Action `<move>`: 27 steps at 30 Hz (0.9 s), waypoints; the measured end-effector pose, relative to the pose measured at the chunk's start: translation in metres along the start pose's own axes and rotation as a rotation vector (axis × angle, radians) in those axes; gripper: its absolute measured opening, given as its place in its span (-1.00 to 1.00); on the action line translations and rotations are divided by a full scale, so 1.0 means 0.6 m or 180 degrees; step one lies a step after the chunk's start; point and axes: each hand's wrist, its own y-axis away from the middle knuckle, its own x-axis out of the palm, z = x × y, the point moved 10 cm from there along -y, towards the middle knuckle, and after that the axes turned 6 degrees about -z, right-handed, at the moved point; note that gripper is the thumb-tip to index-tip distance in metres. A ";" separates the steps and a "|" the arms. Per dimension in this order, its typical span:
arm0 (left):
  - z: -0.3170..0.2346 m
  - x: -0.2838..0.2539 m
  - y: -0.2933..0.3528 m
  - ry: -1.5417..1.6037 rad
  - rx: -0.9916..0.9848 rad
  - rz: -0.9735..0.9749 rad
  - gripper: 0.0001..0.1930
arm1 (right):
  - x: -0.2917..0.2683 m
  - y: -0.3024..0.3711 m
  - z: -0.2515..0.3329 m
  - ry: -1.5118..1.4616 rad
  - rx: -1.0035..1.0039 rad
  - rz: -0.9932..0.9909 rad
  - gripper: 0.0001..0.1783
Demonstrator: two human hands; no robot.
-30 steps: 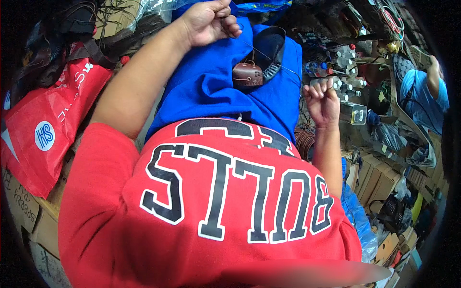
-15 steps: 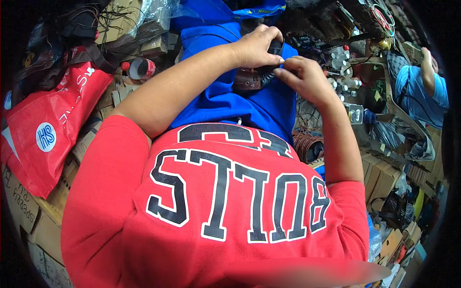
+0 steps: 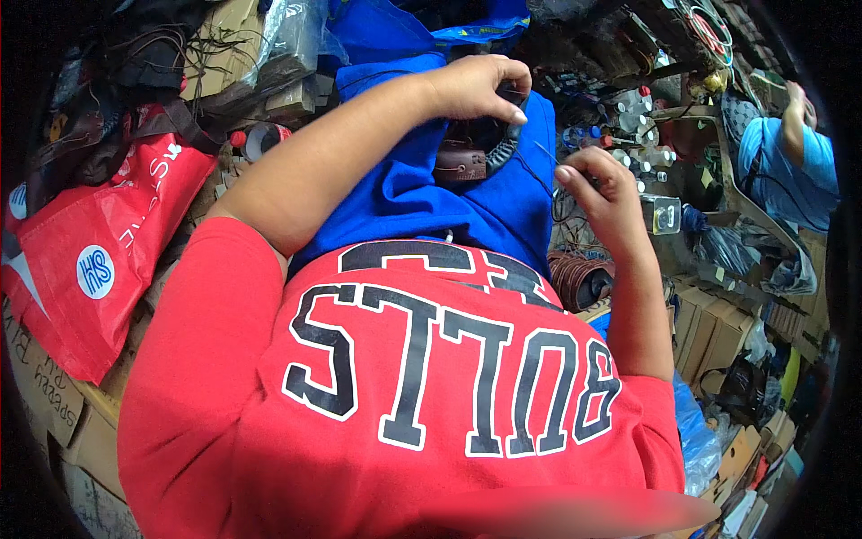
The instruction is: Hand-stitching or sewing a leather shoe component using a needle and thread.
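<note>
A brown leather shoe (image 3: 461, 163) with eyelets and a dark, ridged curved edge lies in my lap on the blue shorts (image 3: 386, 193). My left hand (image 3: 480, 88) curls over its far part, thumb and fingers bent around the dark edge, and hides much of that end. To the right and a little nearer, my right hand (image 3: 600, 184) is closed in a pinch on a thin needle (image 3: 545, 151). The needle points up and left toward the shoe, apart from it. Any thread on it is too fine to make out.
A red bag (image 3: 135, 225) lies at the left beside cardboard. At the right are several small bottles (image 3: 633, 121), a brown coil (image 3: 579, 278) and cardboard boxes (image 3: 714, 332). Another person in a blue shirt (image 3: 790, 162) sits at the far right.
My right hand has drawn away from the shoe, right and nearer to me, with the needle now showing. My left hand has shifted slightly, baring more of the shoe's dark edge.
</note>
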 end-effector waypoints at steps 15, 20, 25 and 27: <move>0.036 0.020 0.018 0.0830 -0.0903 0.0878 -0.75 | 0.046 -0.049 0.015 0.1080 -0.0312 0.0084 -0.80; 0.030 0.022 0.014 0.0906 -0.0866 0.0883 -0.76 | 0.052 -0.050 0.023 0.1067 -0.0469 0.0012 -0.80; 0.020 0.021 0.005 0.0648 -0.0638 0.0941 -0.77 | 0.057 -0.056 -0.003 0.0619 -0.0235 0.0082 -0.81; 0.021 0.021 0.004 0.0625 -0.0650 0.0959 -0.77 | 0.057 -0.053 -0.010 0.0407 -0.0135 0.0094 -0.81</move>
